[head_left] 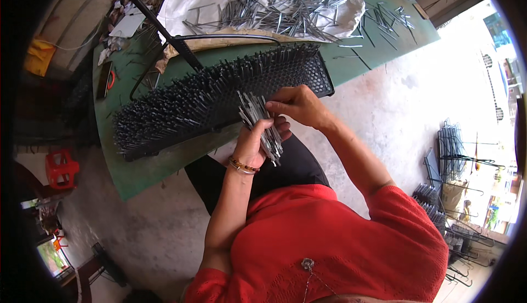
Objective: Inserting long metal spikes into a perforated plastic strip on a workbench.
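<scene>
My left hand (253, 141) is closed round a bundle of thin grey metal rods (256, 110), which stick out above and below the fist. At the upper right side of this bundle is my right hand (296, 107), its thumb and bent fingers pinched on the rods; how many it grips is hidden. Just beyond both hands lies a long black rack (269, 86) with a perforated bed. Dark rods (170, 102) stand upright, densely packed, over its left part and along its far side. Towards the right end, bare holes show in the bed.
The rack rests on a green table (123, 179). Behind it, a white sheet (189, 9) carries a heap of loose metal rods (285, 6). A black pole (156, 23) rises at the left, near orange-handled scissors (111, 80). A red stool (61, 168) stands far left; wire racks (451, 152) stand right.
</scene>
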Demonstrator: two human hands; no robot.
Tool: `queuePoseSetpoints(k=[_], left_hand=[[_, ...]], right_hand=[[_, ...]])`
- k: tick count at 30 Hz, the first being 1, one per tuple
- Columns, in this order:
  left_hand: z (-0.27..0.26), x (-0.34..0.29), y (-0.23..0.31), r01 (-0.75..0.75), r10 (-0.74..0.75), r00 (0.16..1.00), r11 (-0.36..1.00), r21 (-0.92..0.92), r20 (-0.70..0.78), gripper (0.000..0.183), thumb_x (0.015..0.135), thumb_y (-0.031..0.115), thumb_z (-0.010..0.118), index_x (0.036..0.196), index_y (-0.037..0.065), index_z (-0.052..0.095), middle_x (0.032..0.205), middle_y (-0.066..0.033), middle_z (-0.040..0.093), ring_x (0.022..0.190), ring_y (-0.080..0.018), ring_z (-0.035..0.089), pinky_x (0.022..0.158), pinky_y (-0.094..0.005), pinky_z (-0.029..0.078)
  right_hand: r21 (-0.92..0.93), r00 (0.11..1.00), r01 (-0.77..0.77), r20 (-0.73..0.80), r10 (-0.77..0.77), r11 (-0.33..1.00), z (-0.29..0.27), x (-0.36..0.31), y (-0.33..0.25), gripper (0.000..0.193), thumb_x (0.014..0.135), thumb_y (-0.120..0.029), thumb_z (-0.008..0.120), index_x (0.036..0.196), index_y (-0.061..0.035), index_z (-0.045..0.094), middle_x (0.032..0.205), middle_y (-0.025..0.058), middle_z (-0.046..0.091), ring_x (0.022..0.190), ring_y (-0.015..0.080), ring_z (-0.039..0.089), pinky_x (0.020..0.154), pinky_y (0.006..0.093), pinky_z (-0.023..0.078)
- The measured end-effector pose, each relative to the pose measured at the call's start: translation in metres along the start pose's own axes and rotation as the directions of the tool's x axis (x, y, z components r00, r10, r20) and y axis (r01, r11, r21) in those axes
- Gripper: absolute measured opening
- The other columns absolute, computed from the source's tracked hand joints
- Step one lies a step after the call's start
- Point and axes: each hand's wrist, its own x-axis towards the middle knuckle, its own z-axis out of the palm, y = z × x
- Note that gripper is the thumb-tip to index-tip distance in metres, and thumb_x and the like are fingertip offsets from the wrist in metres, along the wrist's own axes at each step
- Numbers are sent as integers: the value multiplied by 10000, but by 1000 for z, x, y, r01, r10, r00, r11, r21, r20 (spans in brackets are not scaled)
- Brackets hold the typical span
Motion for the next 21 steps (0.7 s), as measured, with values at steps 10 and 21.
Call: queuePoseSetpoints(k=[10, 21], left_hand=[[2, 2, -3, 46, -49, 995, 998, 42, 91, 340, 881, 116, 549, 1199, 11, 492, 1079, -166, 620, 970, -258, 633, 810, -400, 539], [4, 8, -7, -72, 72, 997, 996, 54, 4, 246, 875, 89, 588, 1115, 38, 570, 999, -90, 645, 912, -203, 641, 766, -364, 547]], right_hand=[[25, 984, -176, -20, 176, 984, -8, -2, -9, 206, 837, -210, 683, 827, -7, 712, 626, 12, 631, 611, 5, 475, 510, 245, 409], [114, 962, -192, -176, 210, 975, -12, 0, -7, 204, 833, -191, 695, 874, 8, 705, 690, 21, 656, 625, 44, 564, 542, 228, 457]])
